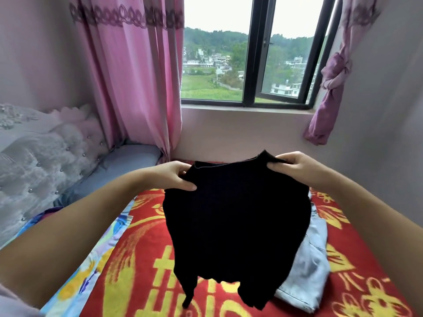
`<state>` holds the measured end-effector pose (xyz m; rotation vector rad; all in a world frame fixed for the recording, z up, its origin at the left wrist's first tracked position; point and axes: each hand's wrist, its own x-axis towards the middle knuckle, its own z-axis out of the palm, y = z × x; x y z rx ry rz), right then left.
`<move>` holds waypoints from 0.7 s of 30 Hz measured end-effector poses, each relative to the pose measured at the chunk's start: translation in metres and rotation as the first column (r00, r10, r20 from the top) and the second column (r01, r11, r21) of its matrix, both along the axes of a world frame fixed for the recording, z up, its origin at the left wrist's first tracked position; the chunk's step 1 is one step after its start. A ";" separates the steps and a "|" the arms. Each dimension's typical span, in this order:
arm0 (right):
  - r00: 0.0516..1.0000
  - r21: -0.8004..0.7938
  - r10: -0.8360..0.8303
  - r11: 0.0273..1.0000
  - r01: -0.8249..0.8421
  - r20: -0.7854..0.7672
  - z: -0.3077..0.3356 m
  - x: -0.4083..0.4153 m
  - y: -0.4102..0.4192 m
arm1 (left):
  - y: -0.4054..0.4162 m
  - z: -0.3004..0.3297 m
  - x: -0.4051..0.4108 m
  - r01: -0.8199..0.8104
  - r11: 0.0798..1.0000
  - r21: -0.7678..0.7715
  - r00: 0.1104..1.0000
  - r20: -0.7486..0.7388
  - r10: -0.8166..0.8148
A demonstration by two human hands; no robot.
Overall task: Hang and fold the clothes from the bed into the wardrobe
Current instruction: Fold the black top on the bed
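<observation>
A: Head view: the bed (142,259) fills the lower frame under a red and yellow blanket (357,300). Which step is this?

B: I'd say a garment is being readied for folding or hanging. A black top (235,223) hangs in the air above the bed, held up by its upper edge.

A: And the hands?

B: Both grip it. The left hand (176,176) pinches the top's left corner, thumb in front; the right hand (290,164) has its fingers curled over the right corner. The fabric droops freely, its lower edge uneven, just above the blanket.

A: What does the next move call for?

B: Probably spreading it flat on the bed to fold, or carrying it off to a hanger. No wardrobe or hanger shows here, so a turn away from the bed seems needed.

A: Anything in the way?

B: Pale jeans (306,273) lie on the bed right behind the top, partly hidden by it, so laying the top down there would cover them. A patterned sheet (91,266) runs along the bed's left edge. A tufted headboard (43,154) stands left of the bed, with pink curtains (137,83) and a window (251,53) beyond.
</observation>
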<state>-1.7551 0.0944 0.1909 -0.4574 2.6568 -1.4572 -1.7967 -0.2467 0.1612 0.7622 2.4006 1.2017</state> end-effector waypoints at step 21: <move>0.899 0.017 -0.404 0.911 0.413 -0.166 0.016 -0.017 -0.021 | 0.019 0.032 0.001 -0.372 0.880 0.295 0.924 0.029 0.381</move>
